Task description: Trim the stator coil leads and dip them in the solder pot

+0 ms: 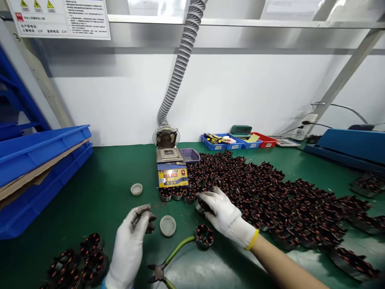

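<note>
My right hand [222, 214], in a white glove with a yellow cuff, has its fingers around a black ring-shaped coil part [202, 206] at the near edge of the big pile of such parts [258, 188]. My left hand [130, 241], gloved with dark-stained fingertips, is raised over the mat with its fingers curled together; whether they hold anything is hidden. Between the hands sits a small round dish [167, 225]. Just below my right hand stands a single coil part [204, 236], touching a green handle of the cutting pliers [158, 273].
A yellow-and-blue heating unit [173, 176] stands at centre under a grey duct hose [183, 56]. Another dish [136, 189] lies left of it. More coil parts [95, 265] are at lower left, blue trays [45, 172] at left, small bins [216, 142] behind the pile.
</note>
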Tool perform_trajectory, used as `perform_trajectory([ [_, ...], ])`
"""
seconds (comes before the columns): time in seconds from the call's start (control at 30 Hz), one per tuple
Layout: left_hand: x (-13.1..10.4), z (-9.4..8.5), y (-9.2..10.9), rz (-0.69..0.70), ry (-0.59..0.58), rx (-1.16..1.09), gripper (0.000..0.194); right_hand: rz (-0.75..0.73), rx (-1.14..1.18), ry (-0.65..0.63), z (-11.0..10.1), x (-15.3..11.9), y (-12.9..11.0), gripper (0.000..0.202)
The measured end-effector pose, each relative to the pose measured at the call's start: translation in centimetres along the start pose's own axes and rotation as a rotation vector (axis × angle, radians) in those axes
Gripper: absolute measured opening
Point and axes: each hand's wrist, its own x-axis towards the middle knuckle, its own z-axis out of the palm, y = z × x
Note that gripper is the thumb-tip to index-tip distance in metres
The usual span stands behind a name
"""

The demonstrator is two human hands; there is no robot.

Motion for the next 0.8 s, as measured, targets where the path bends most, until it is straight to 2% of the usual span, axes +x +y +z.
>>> perform_trajectory([
  [0.07, -0.3, 0.5, -0.2, -0.054, -0.084, 0.024, 0.07, -0.054, 0.126, 0.072, -1.6, 0.0, -1.4, 0.058],
  [0.1, -0.5, 0.8, -0.3, -0.1, -0.163, 0.0, 0.076, -0.104, 0.197, 0.084, -2.5, 0.2, -2.6, 0.058],
  [0.2, -1.2, 1.5, -0.3, -0.151, -0.485, -0.22, 0.1, -0.321, 0.439, 0.036, -4.9, 1.4, -6.7, 0.06],
  [0.27, -1.2, 1.8, -0.2, -0.06, -0.603, -0.333, 0.087, -0.459, 0.569, 0.041, -5.6, 2.5, -9.3, 0.055],
  [0.3, -1.1, 1.8, -0.2, -0.009, -0.587, -0.343, 0.073, -0.497, 0.59, 0.09, -5.7, 3.0, -10.3, 0.052],
  [0.37, -0.6, 1.6, -0.5, 0.051, -0.443, -0.295, 0.054, -0.525, 0.535, 0.248, -5.2, 4.1, -11.6, 0.043],
  [0.43, -0.3, 1.2, -1.0, 0.057, -0.234, -0.234, 0.056, -0.563, 0.438, 0.406, -4.4, 4.9, -12.2, 0.031],
  [0.5, -0.2, 1.0, -1.3, 0.023, -0.058, -0.184, 0.059, -0.627, 0.373, 0.475, -3.8, 5.3, -12.2, 0.019],
  [0.53, -0.2, 1.0, -1.4, -0.003, -0.008, -0.174, 0.057, -0.649, 0.362, 0.492, -3.6, 5.4, -12.2, 0.017],
  [0.7, -0.7, 1.2, -1.3, -0.082, 0.044, -0.211, 0.028, -0.612, 0.349, 0.496, -3.4, 5.3, -12.2, 0.016],
  [0.8, -0.5, 1.0, -3.0, -0.089, 0.063, -0.248, 0.022, -0.579, 0.315, 0.508, -3.2, 5.3, -12.5, 0.019],
])
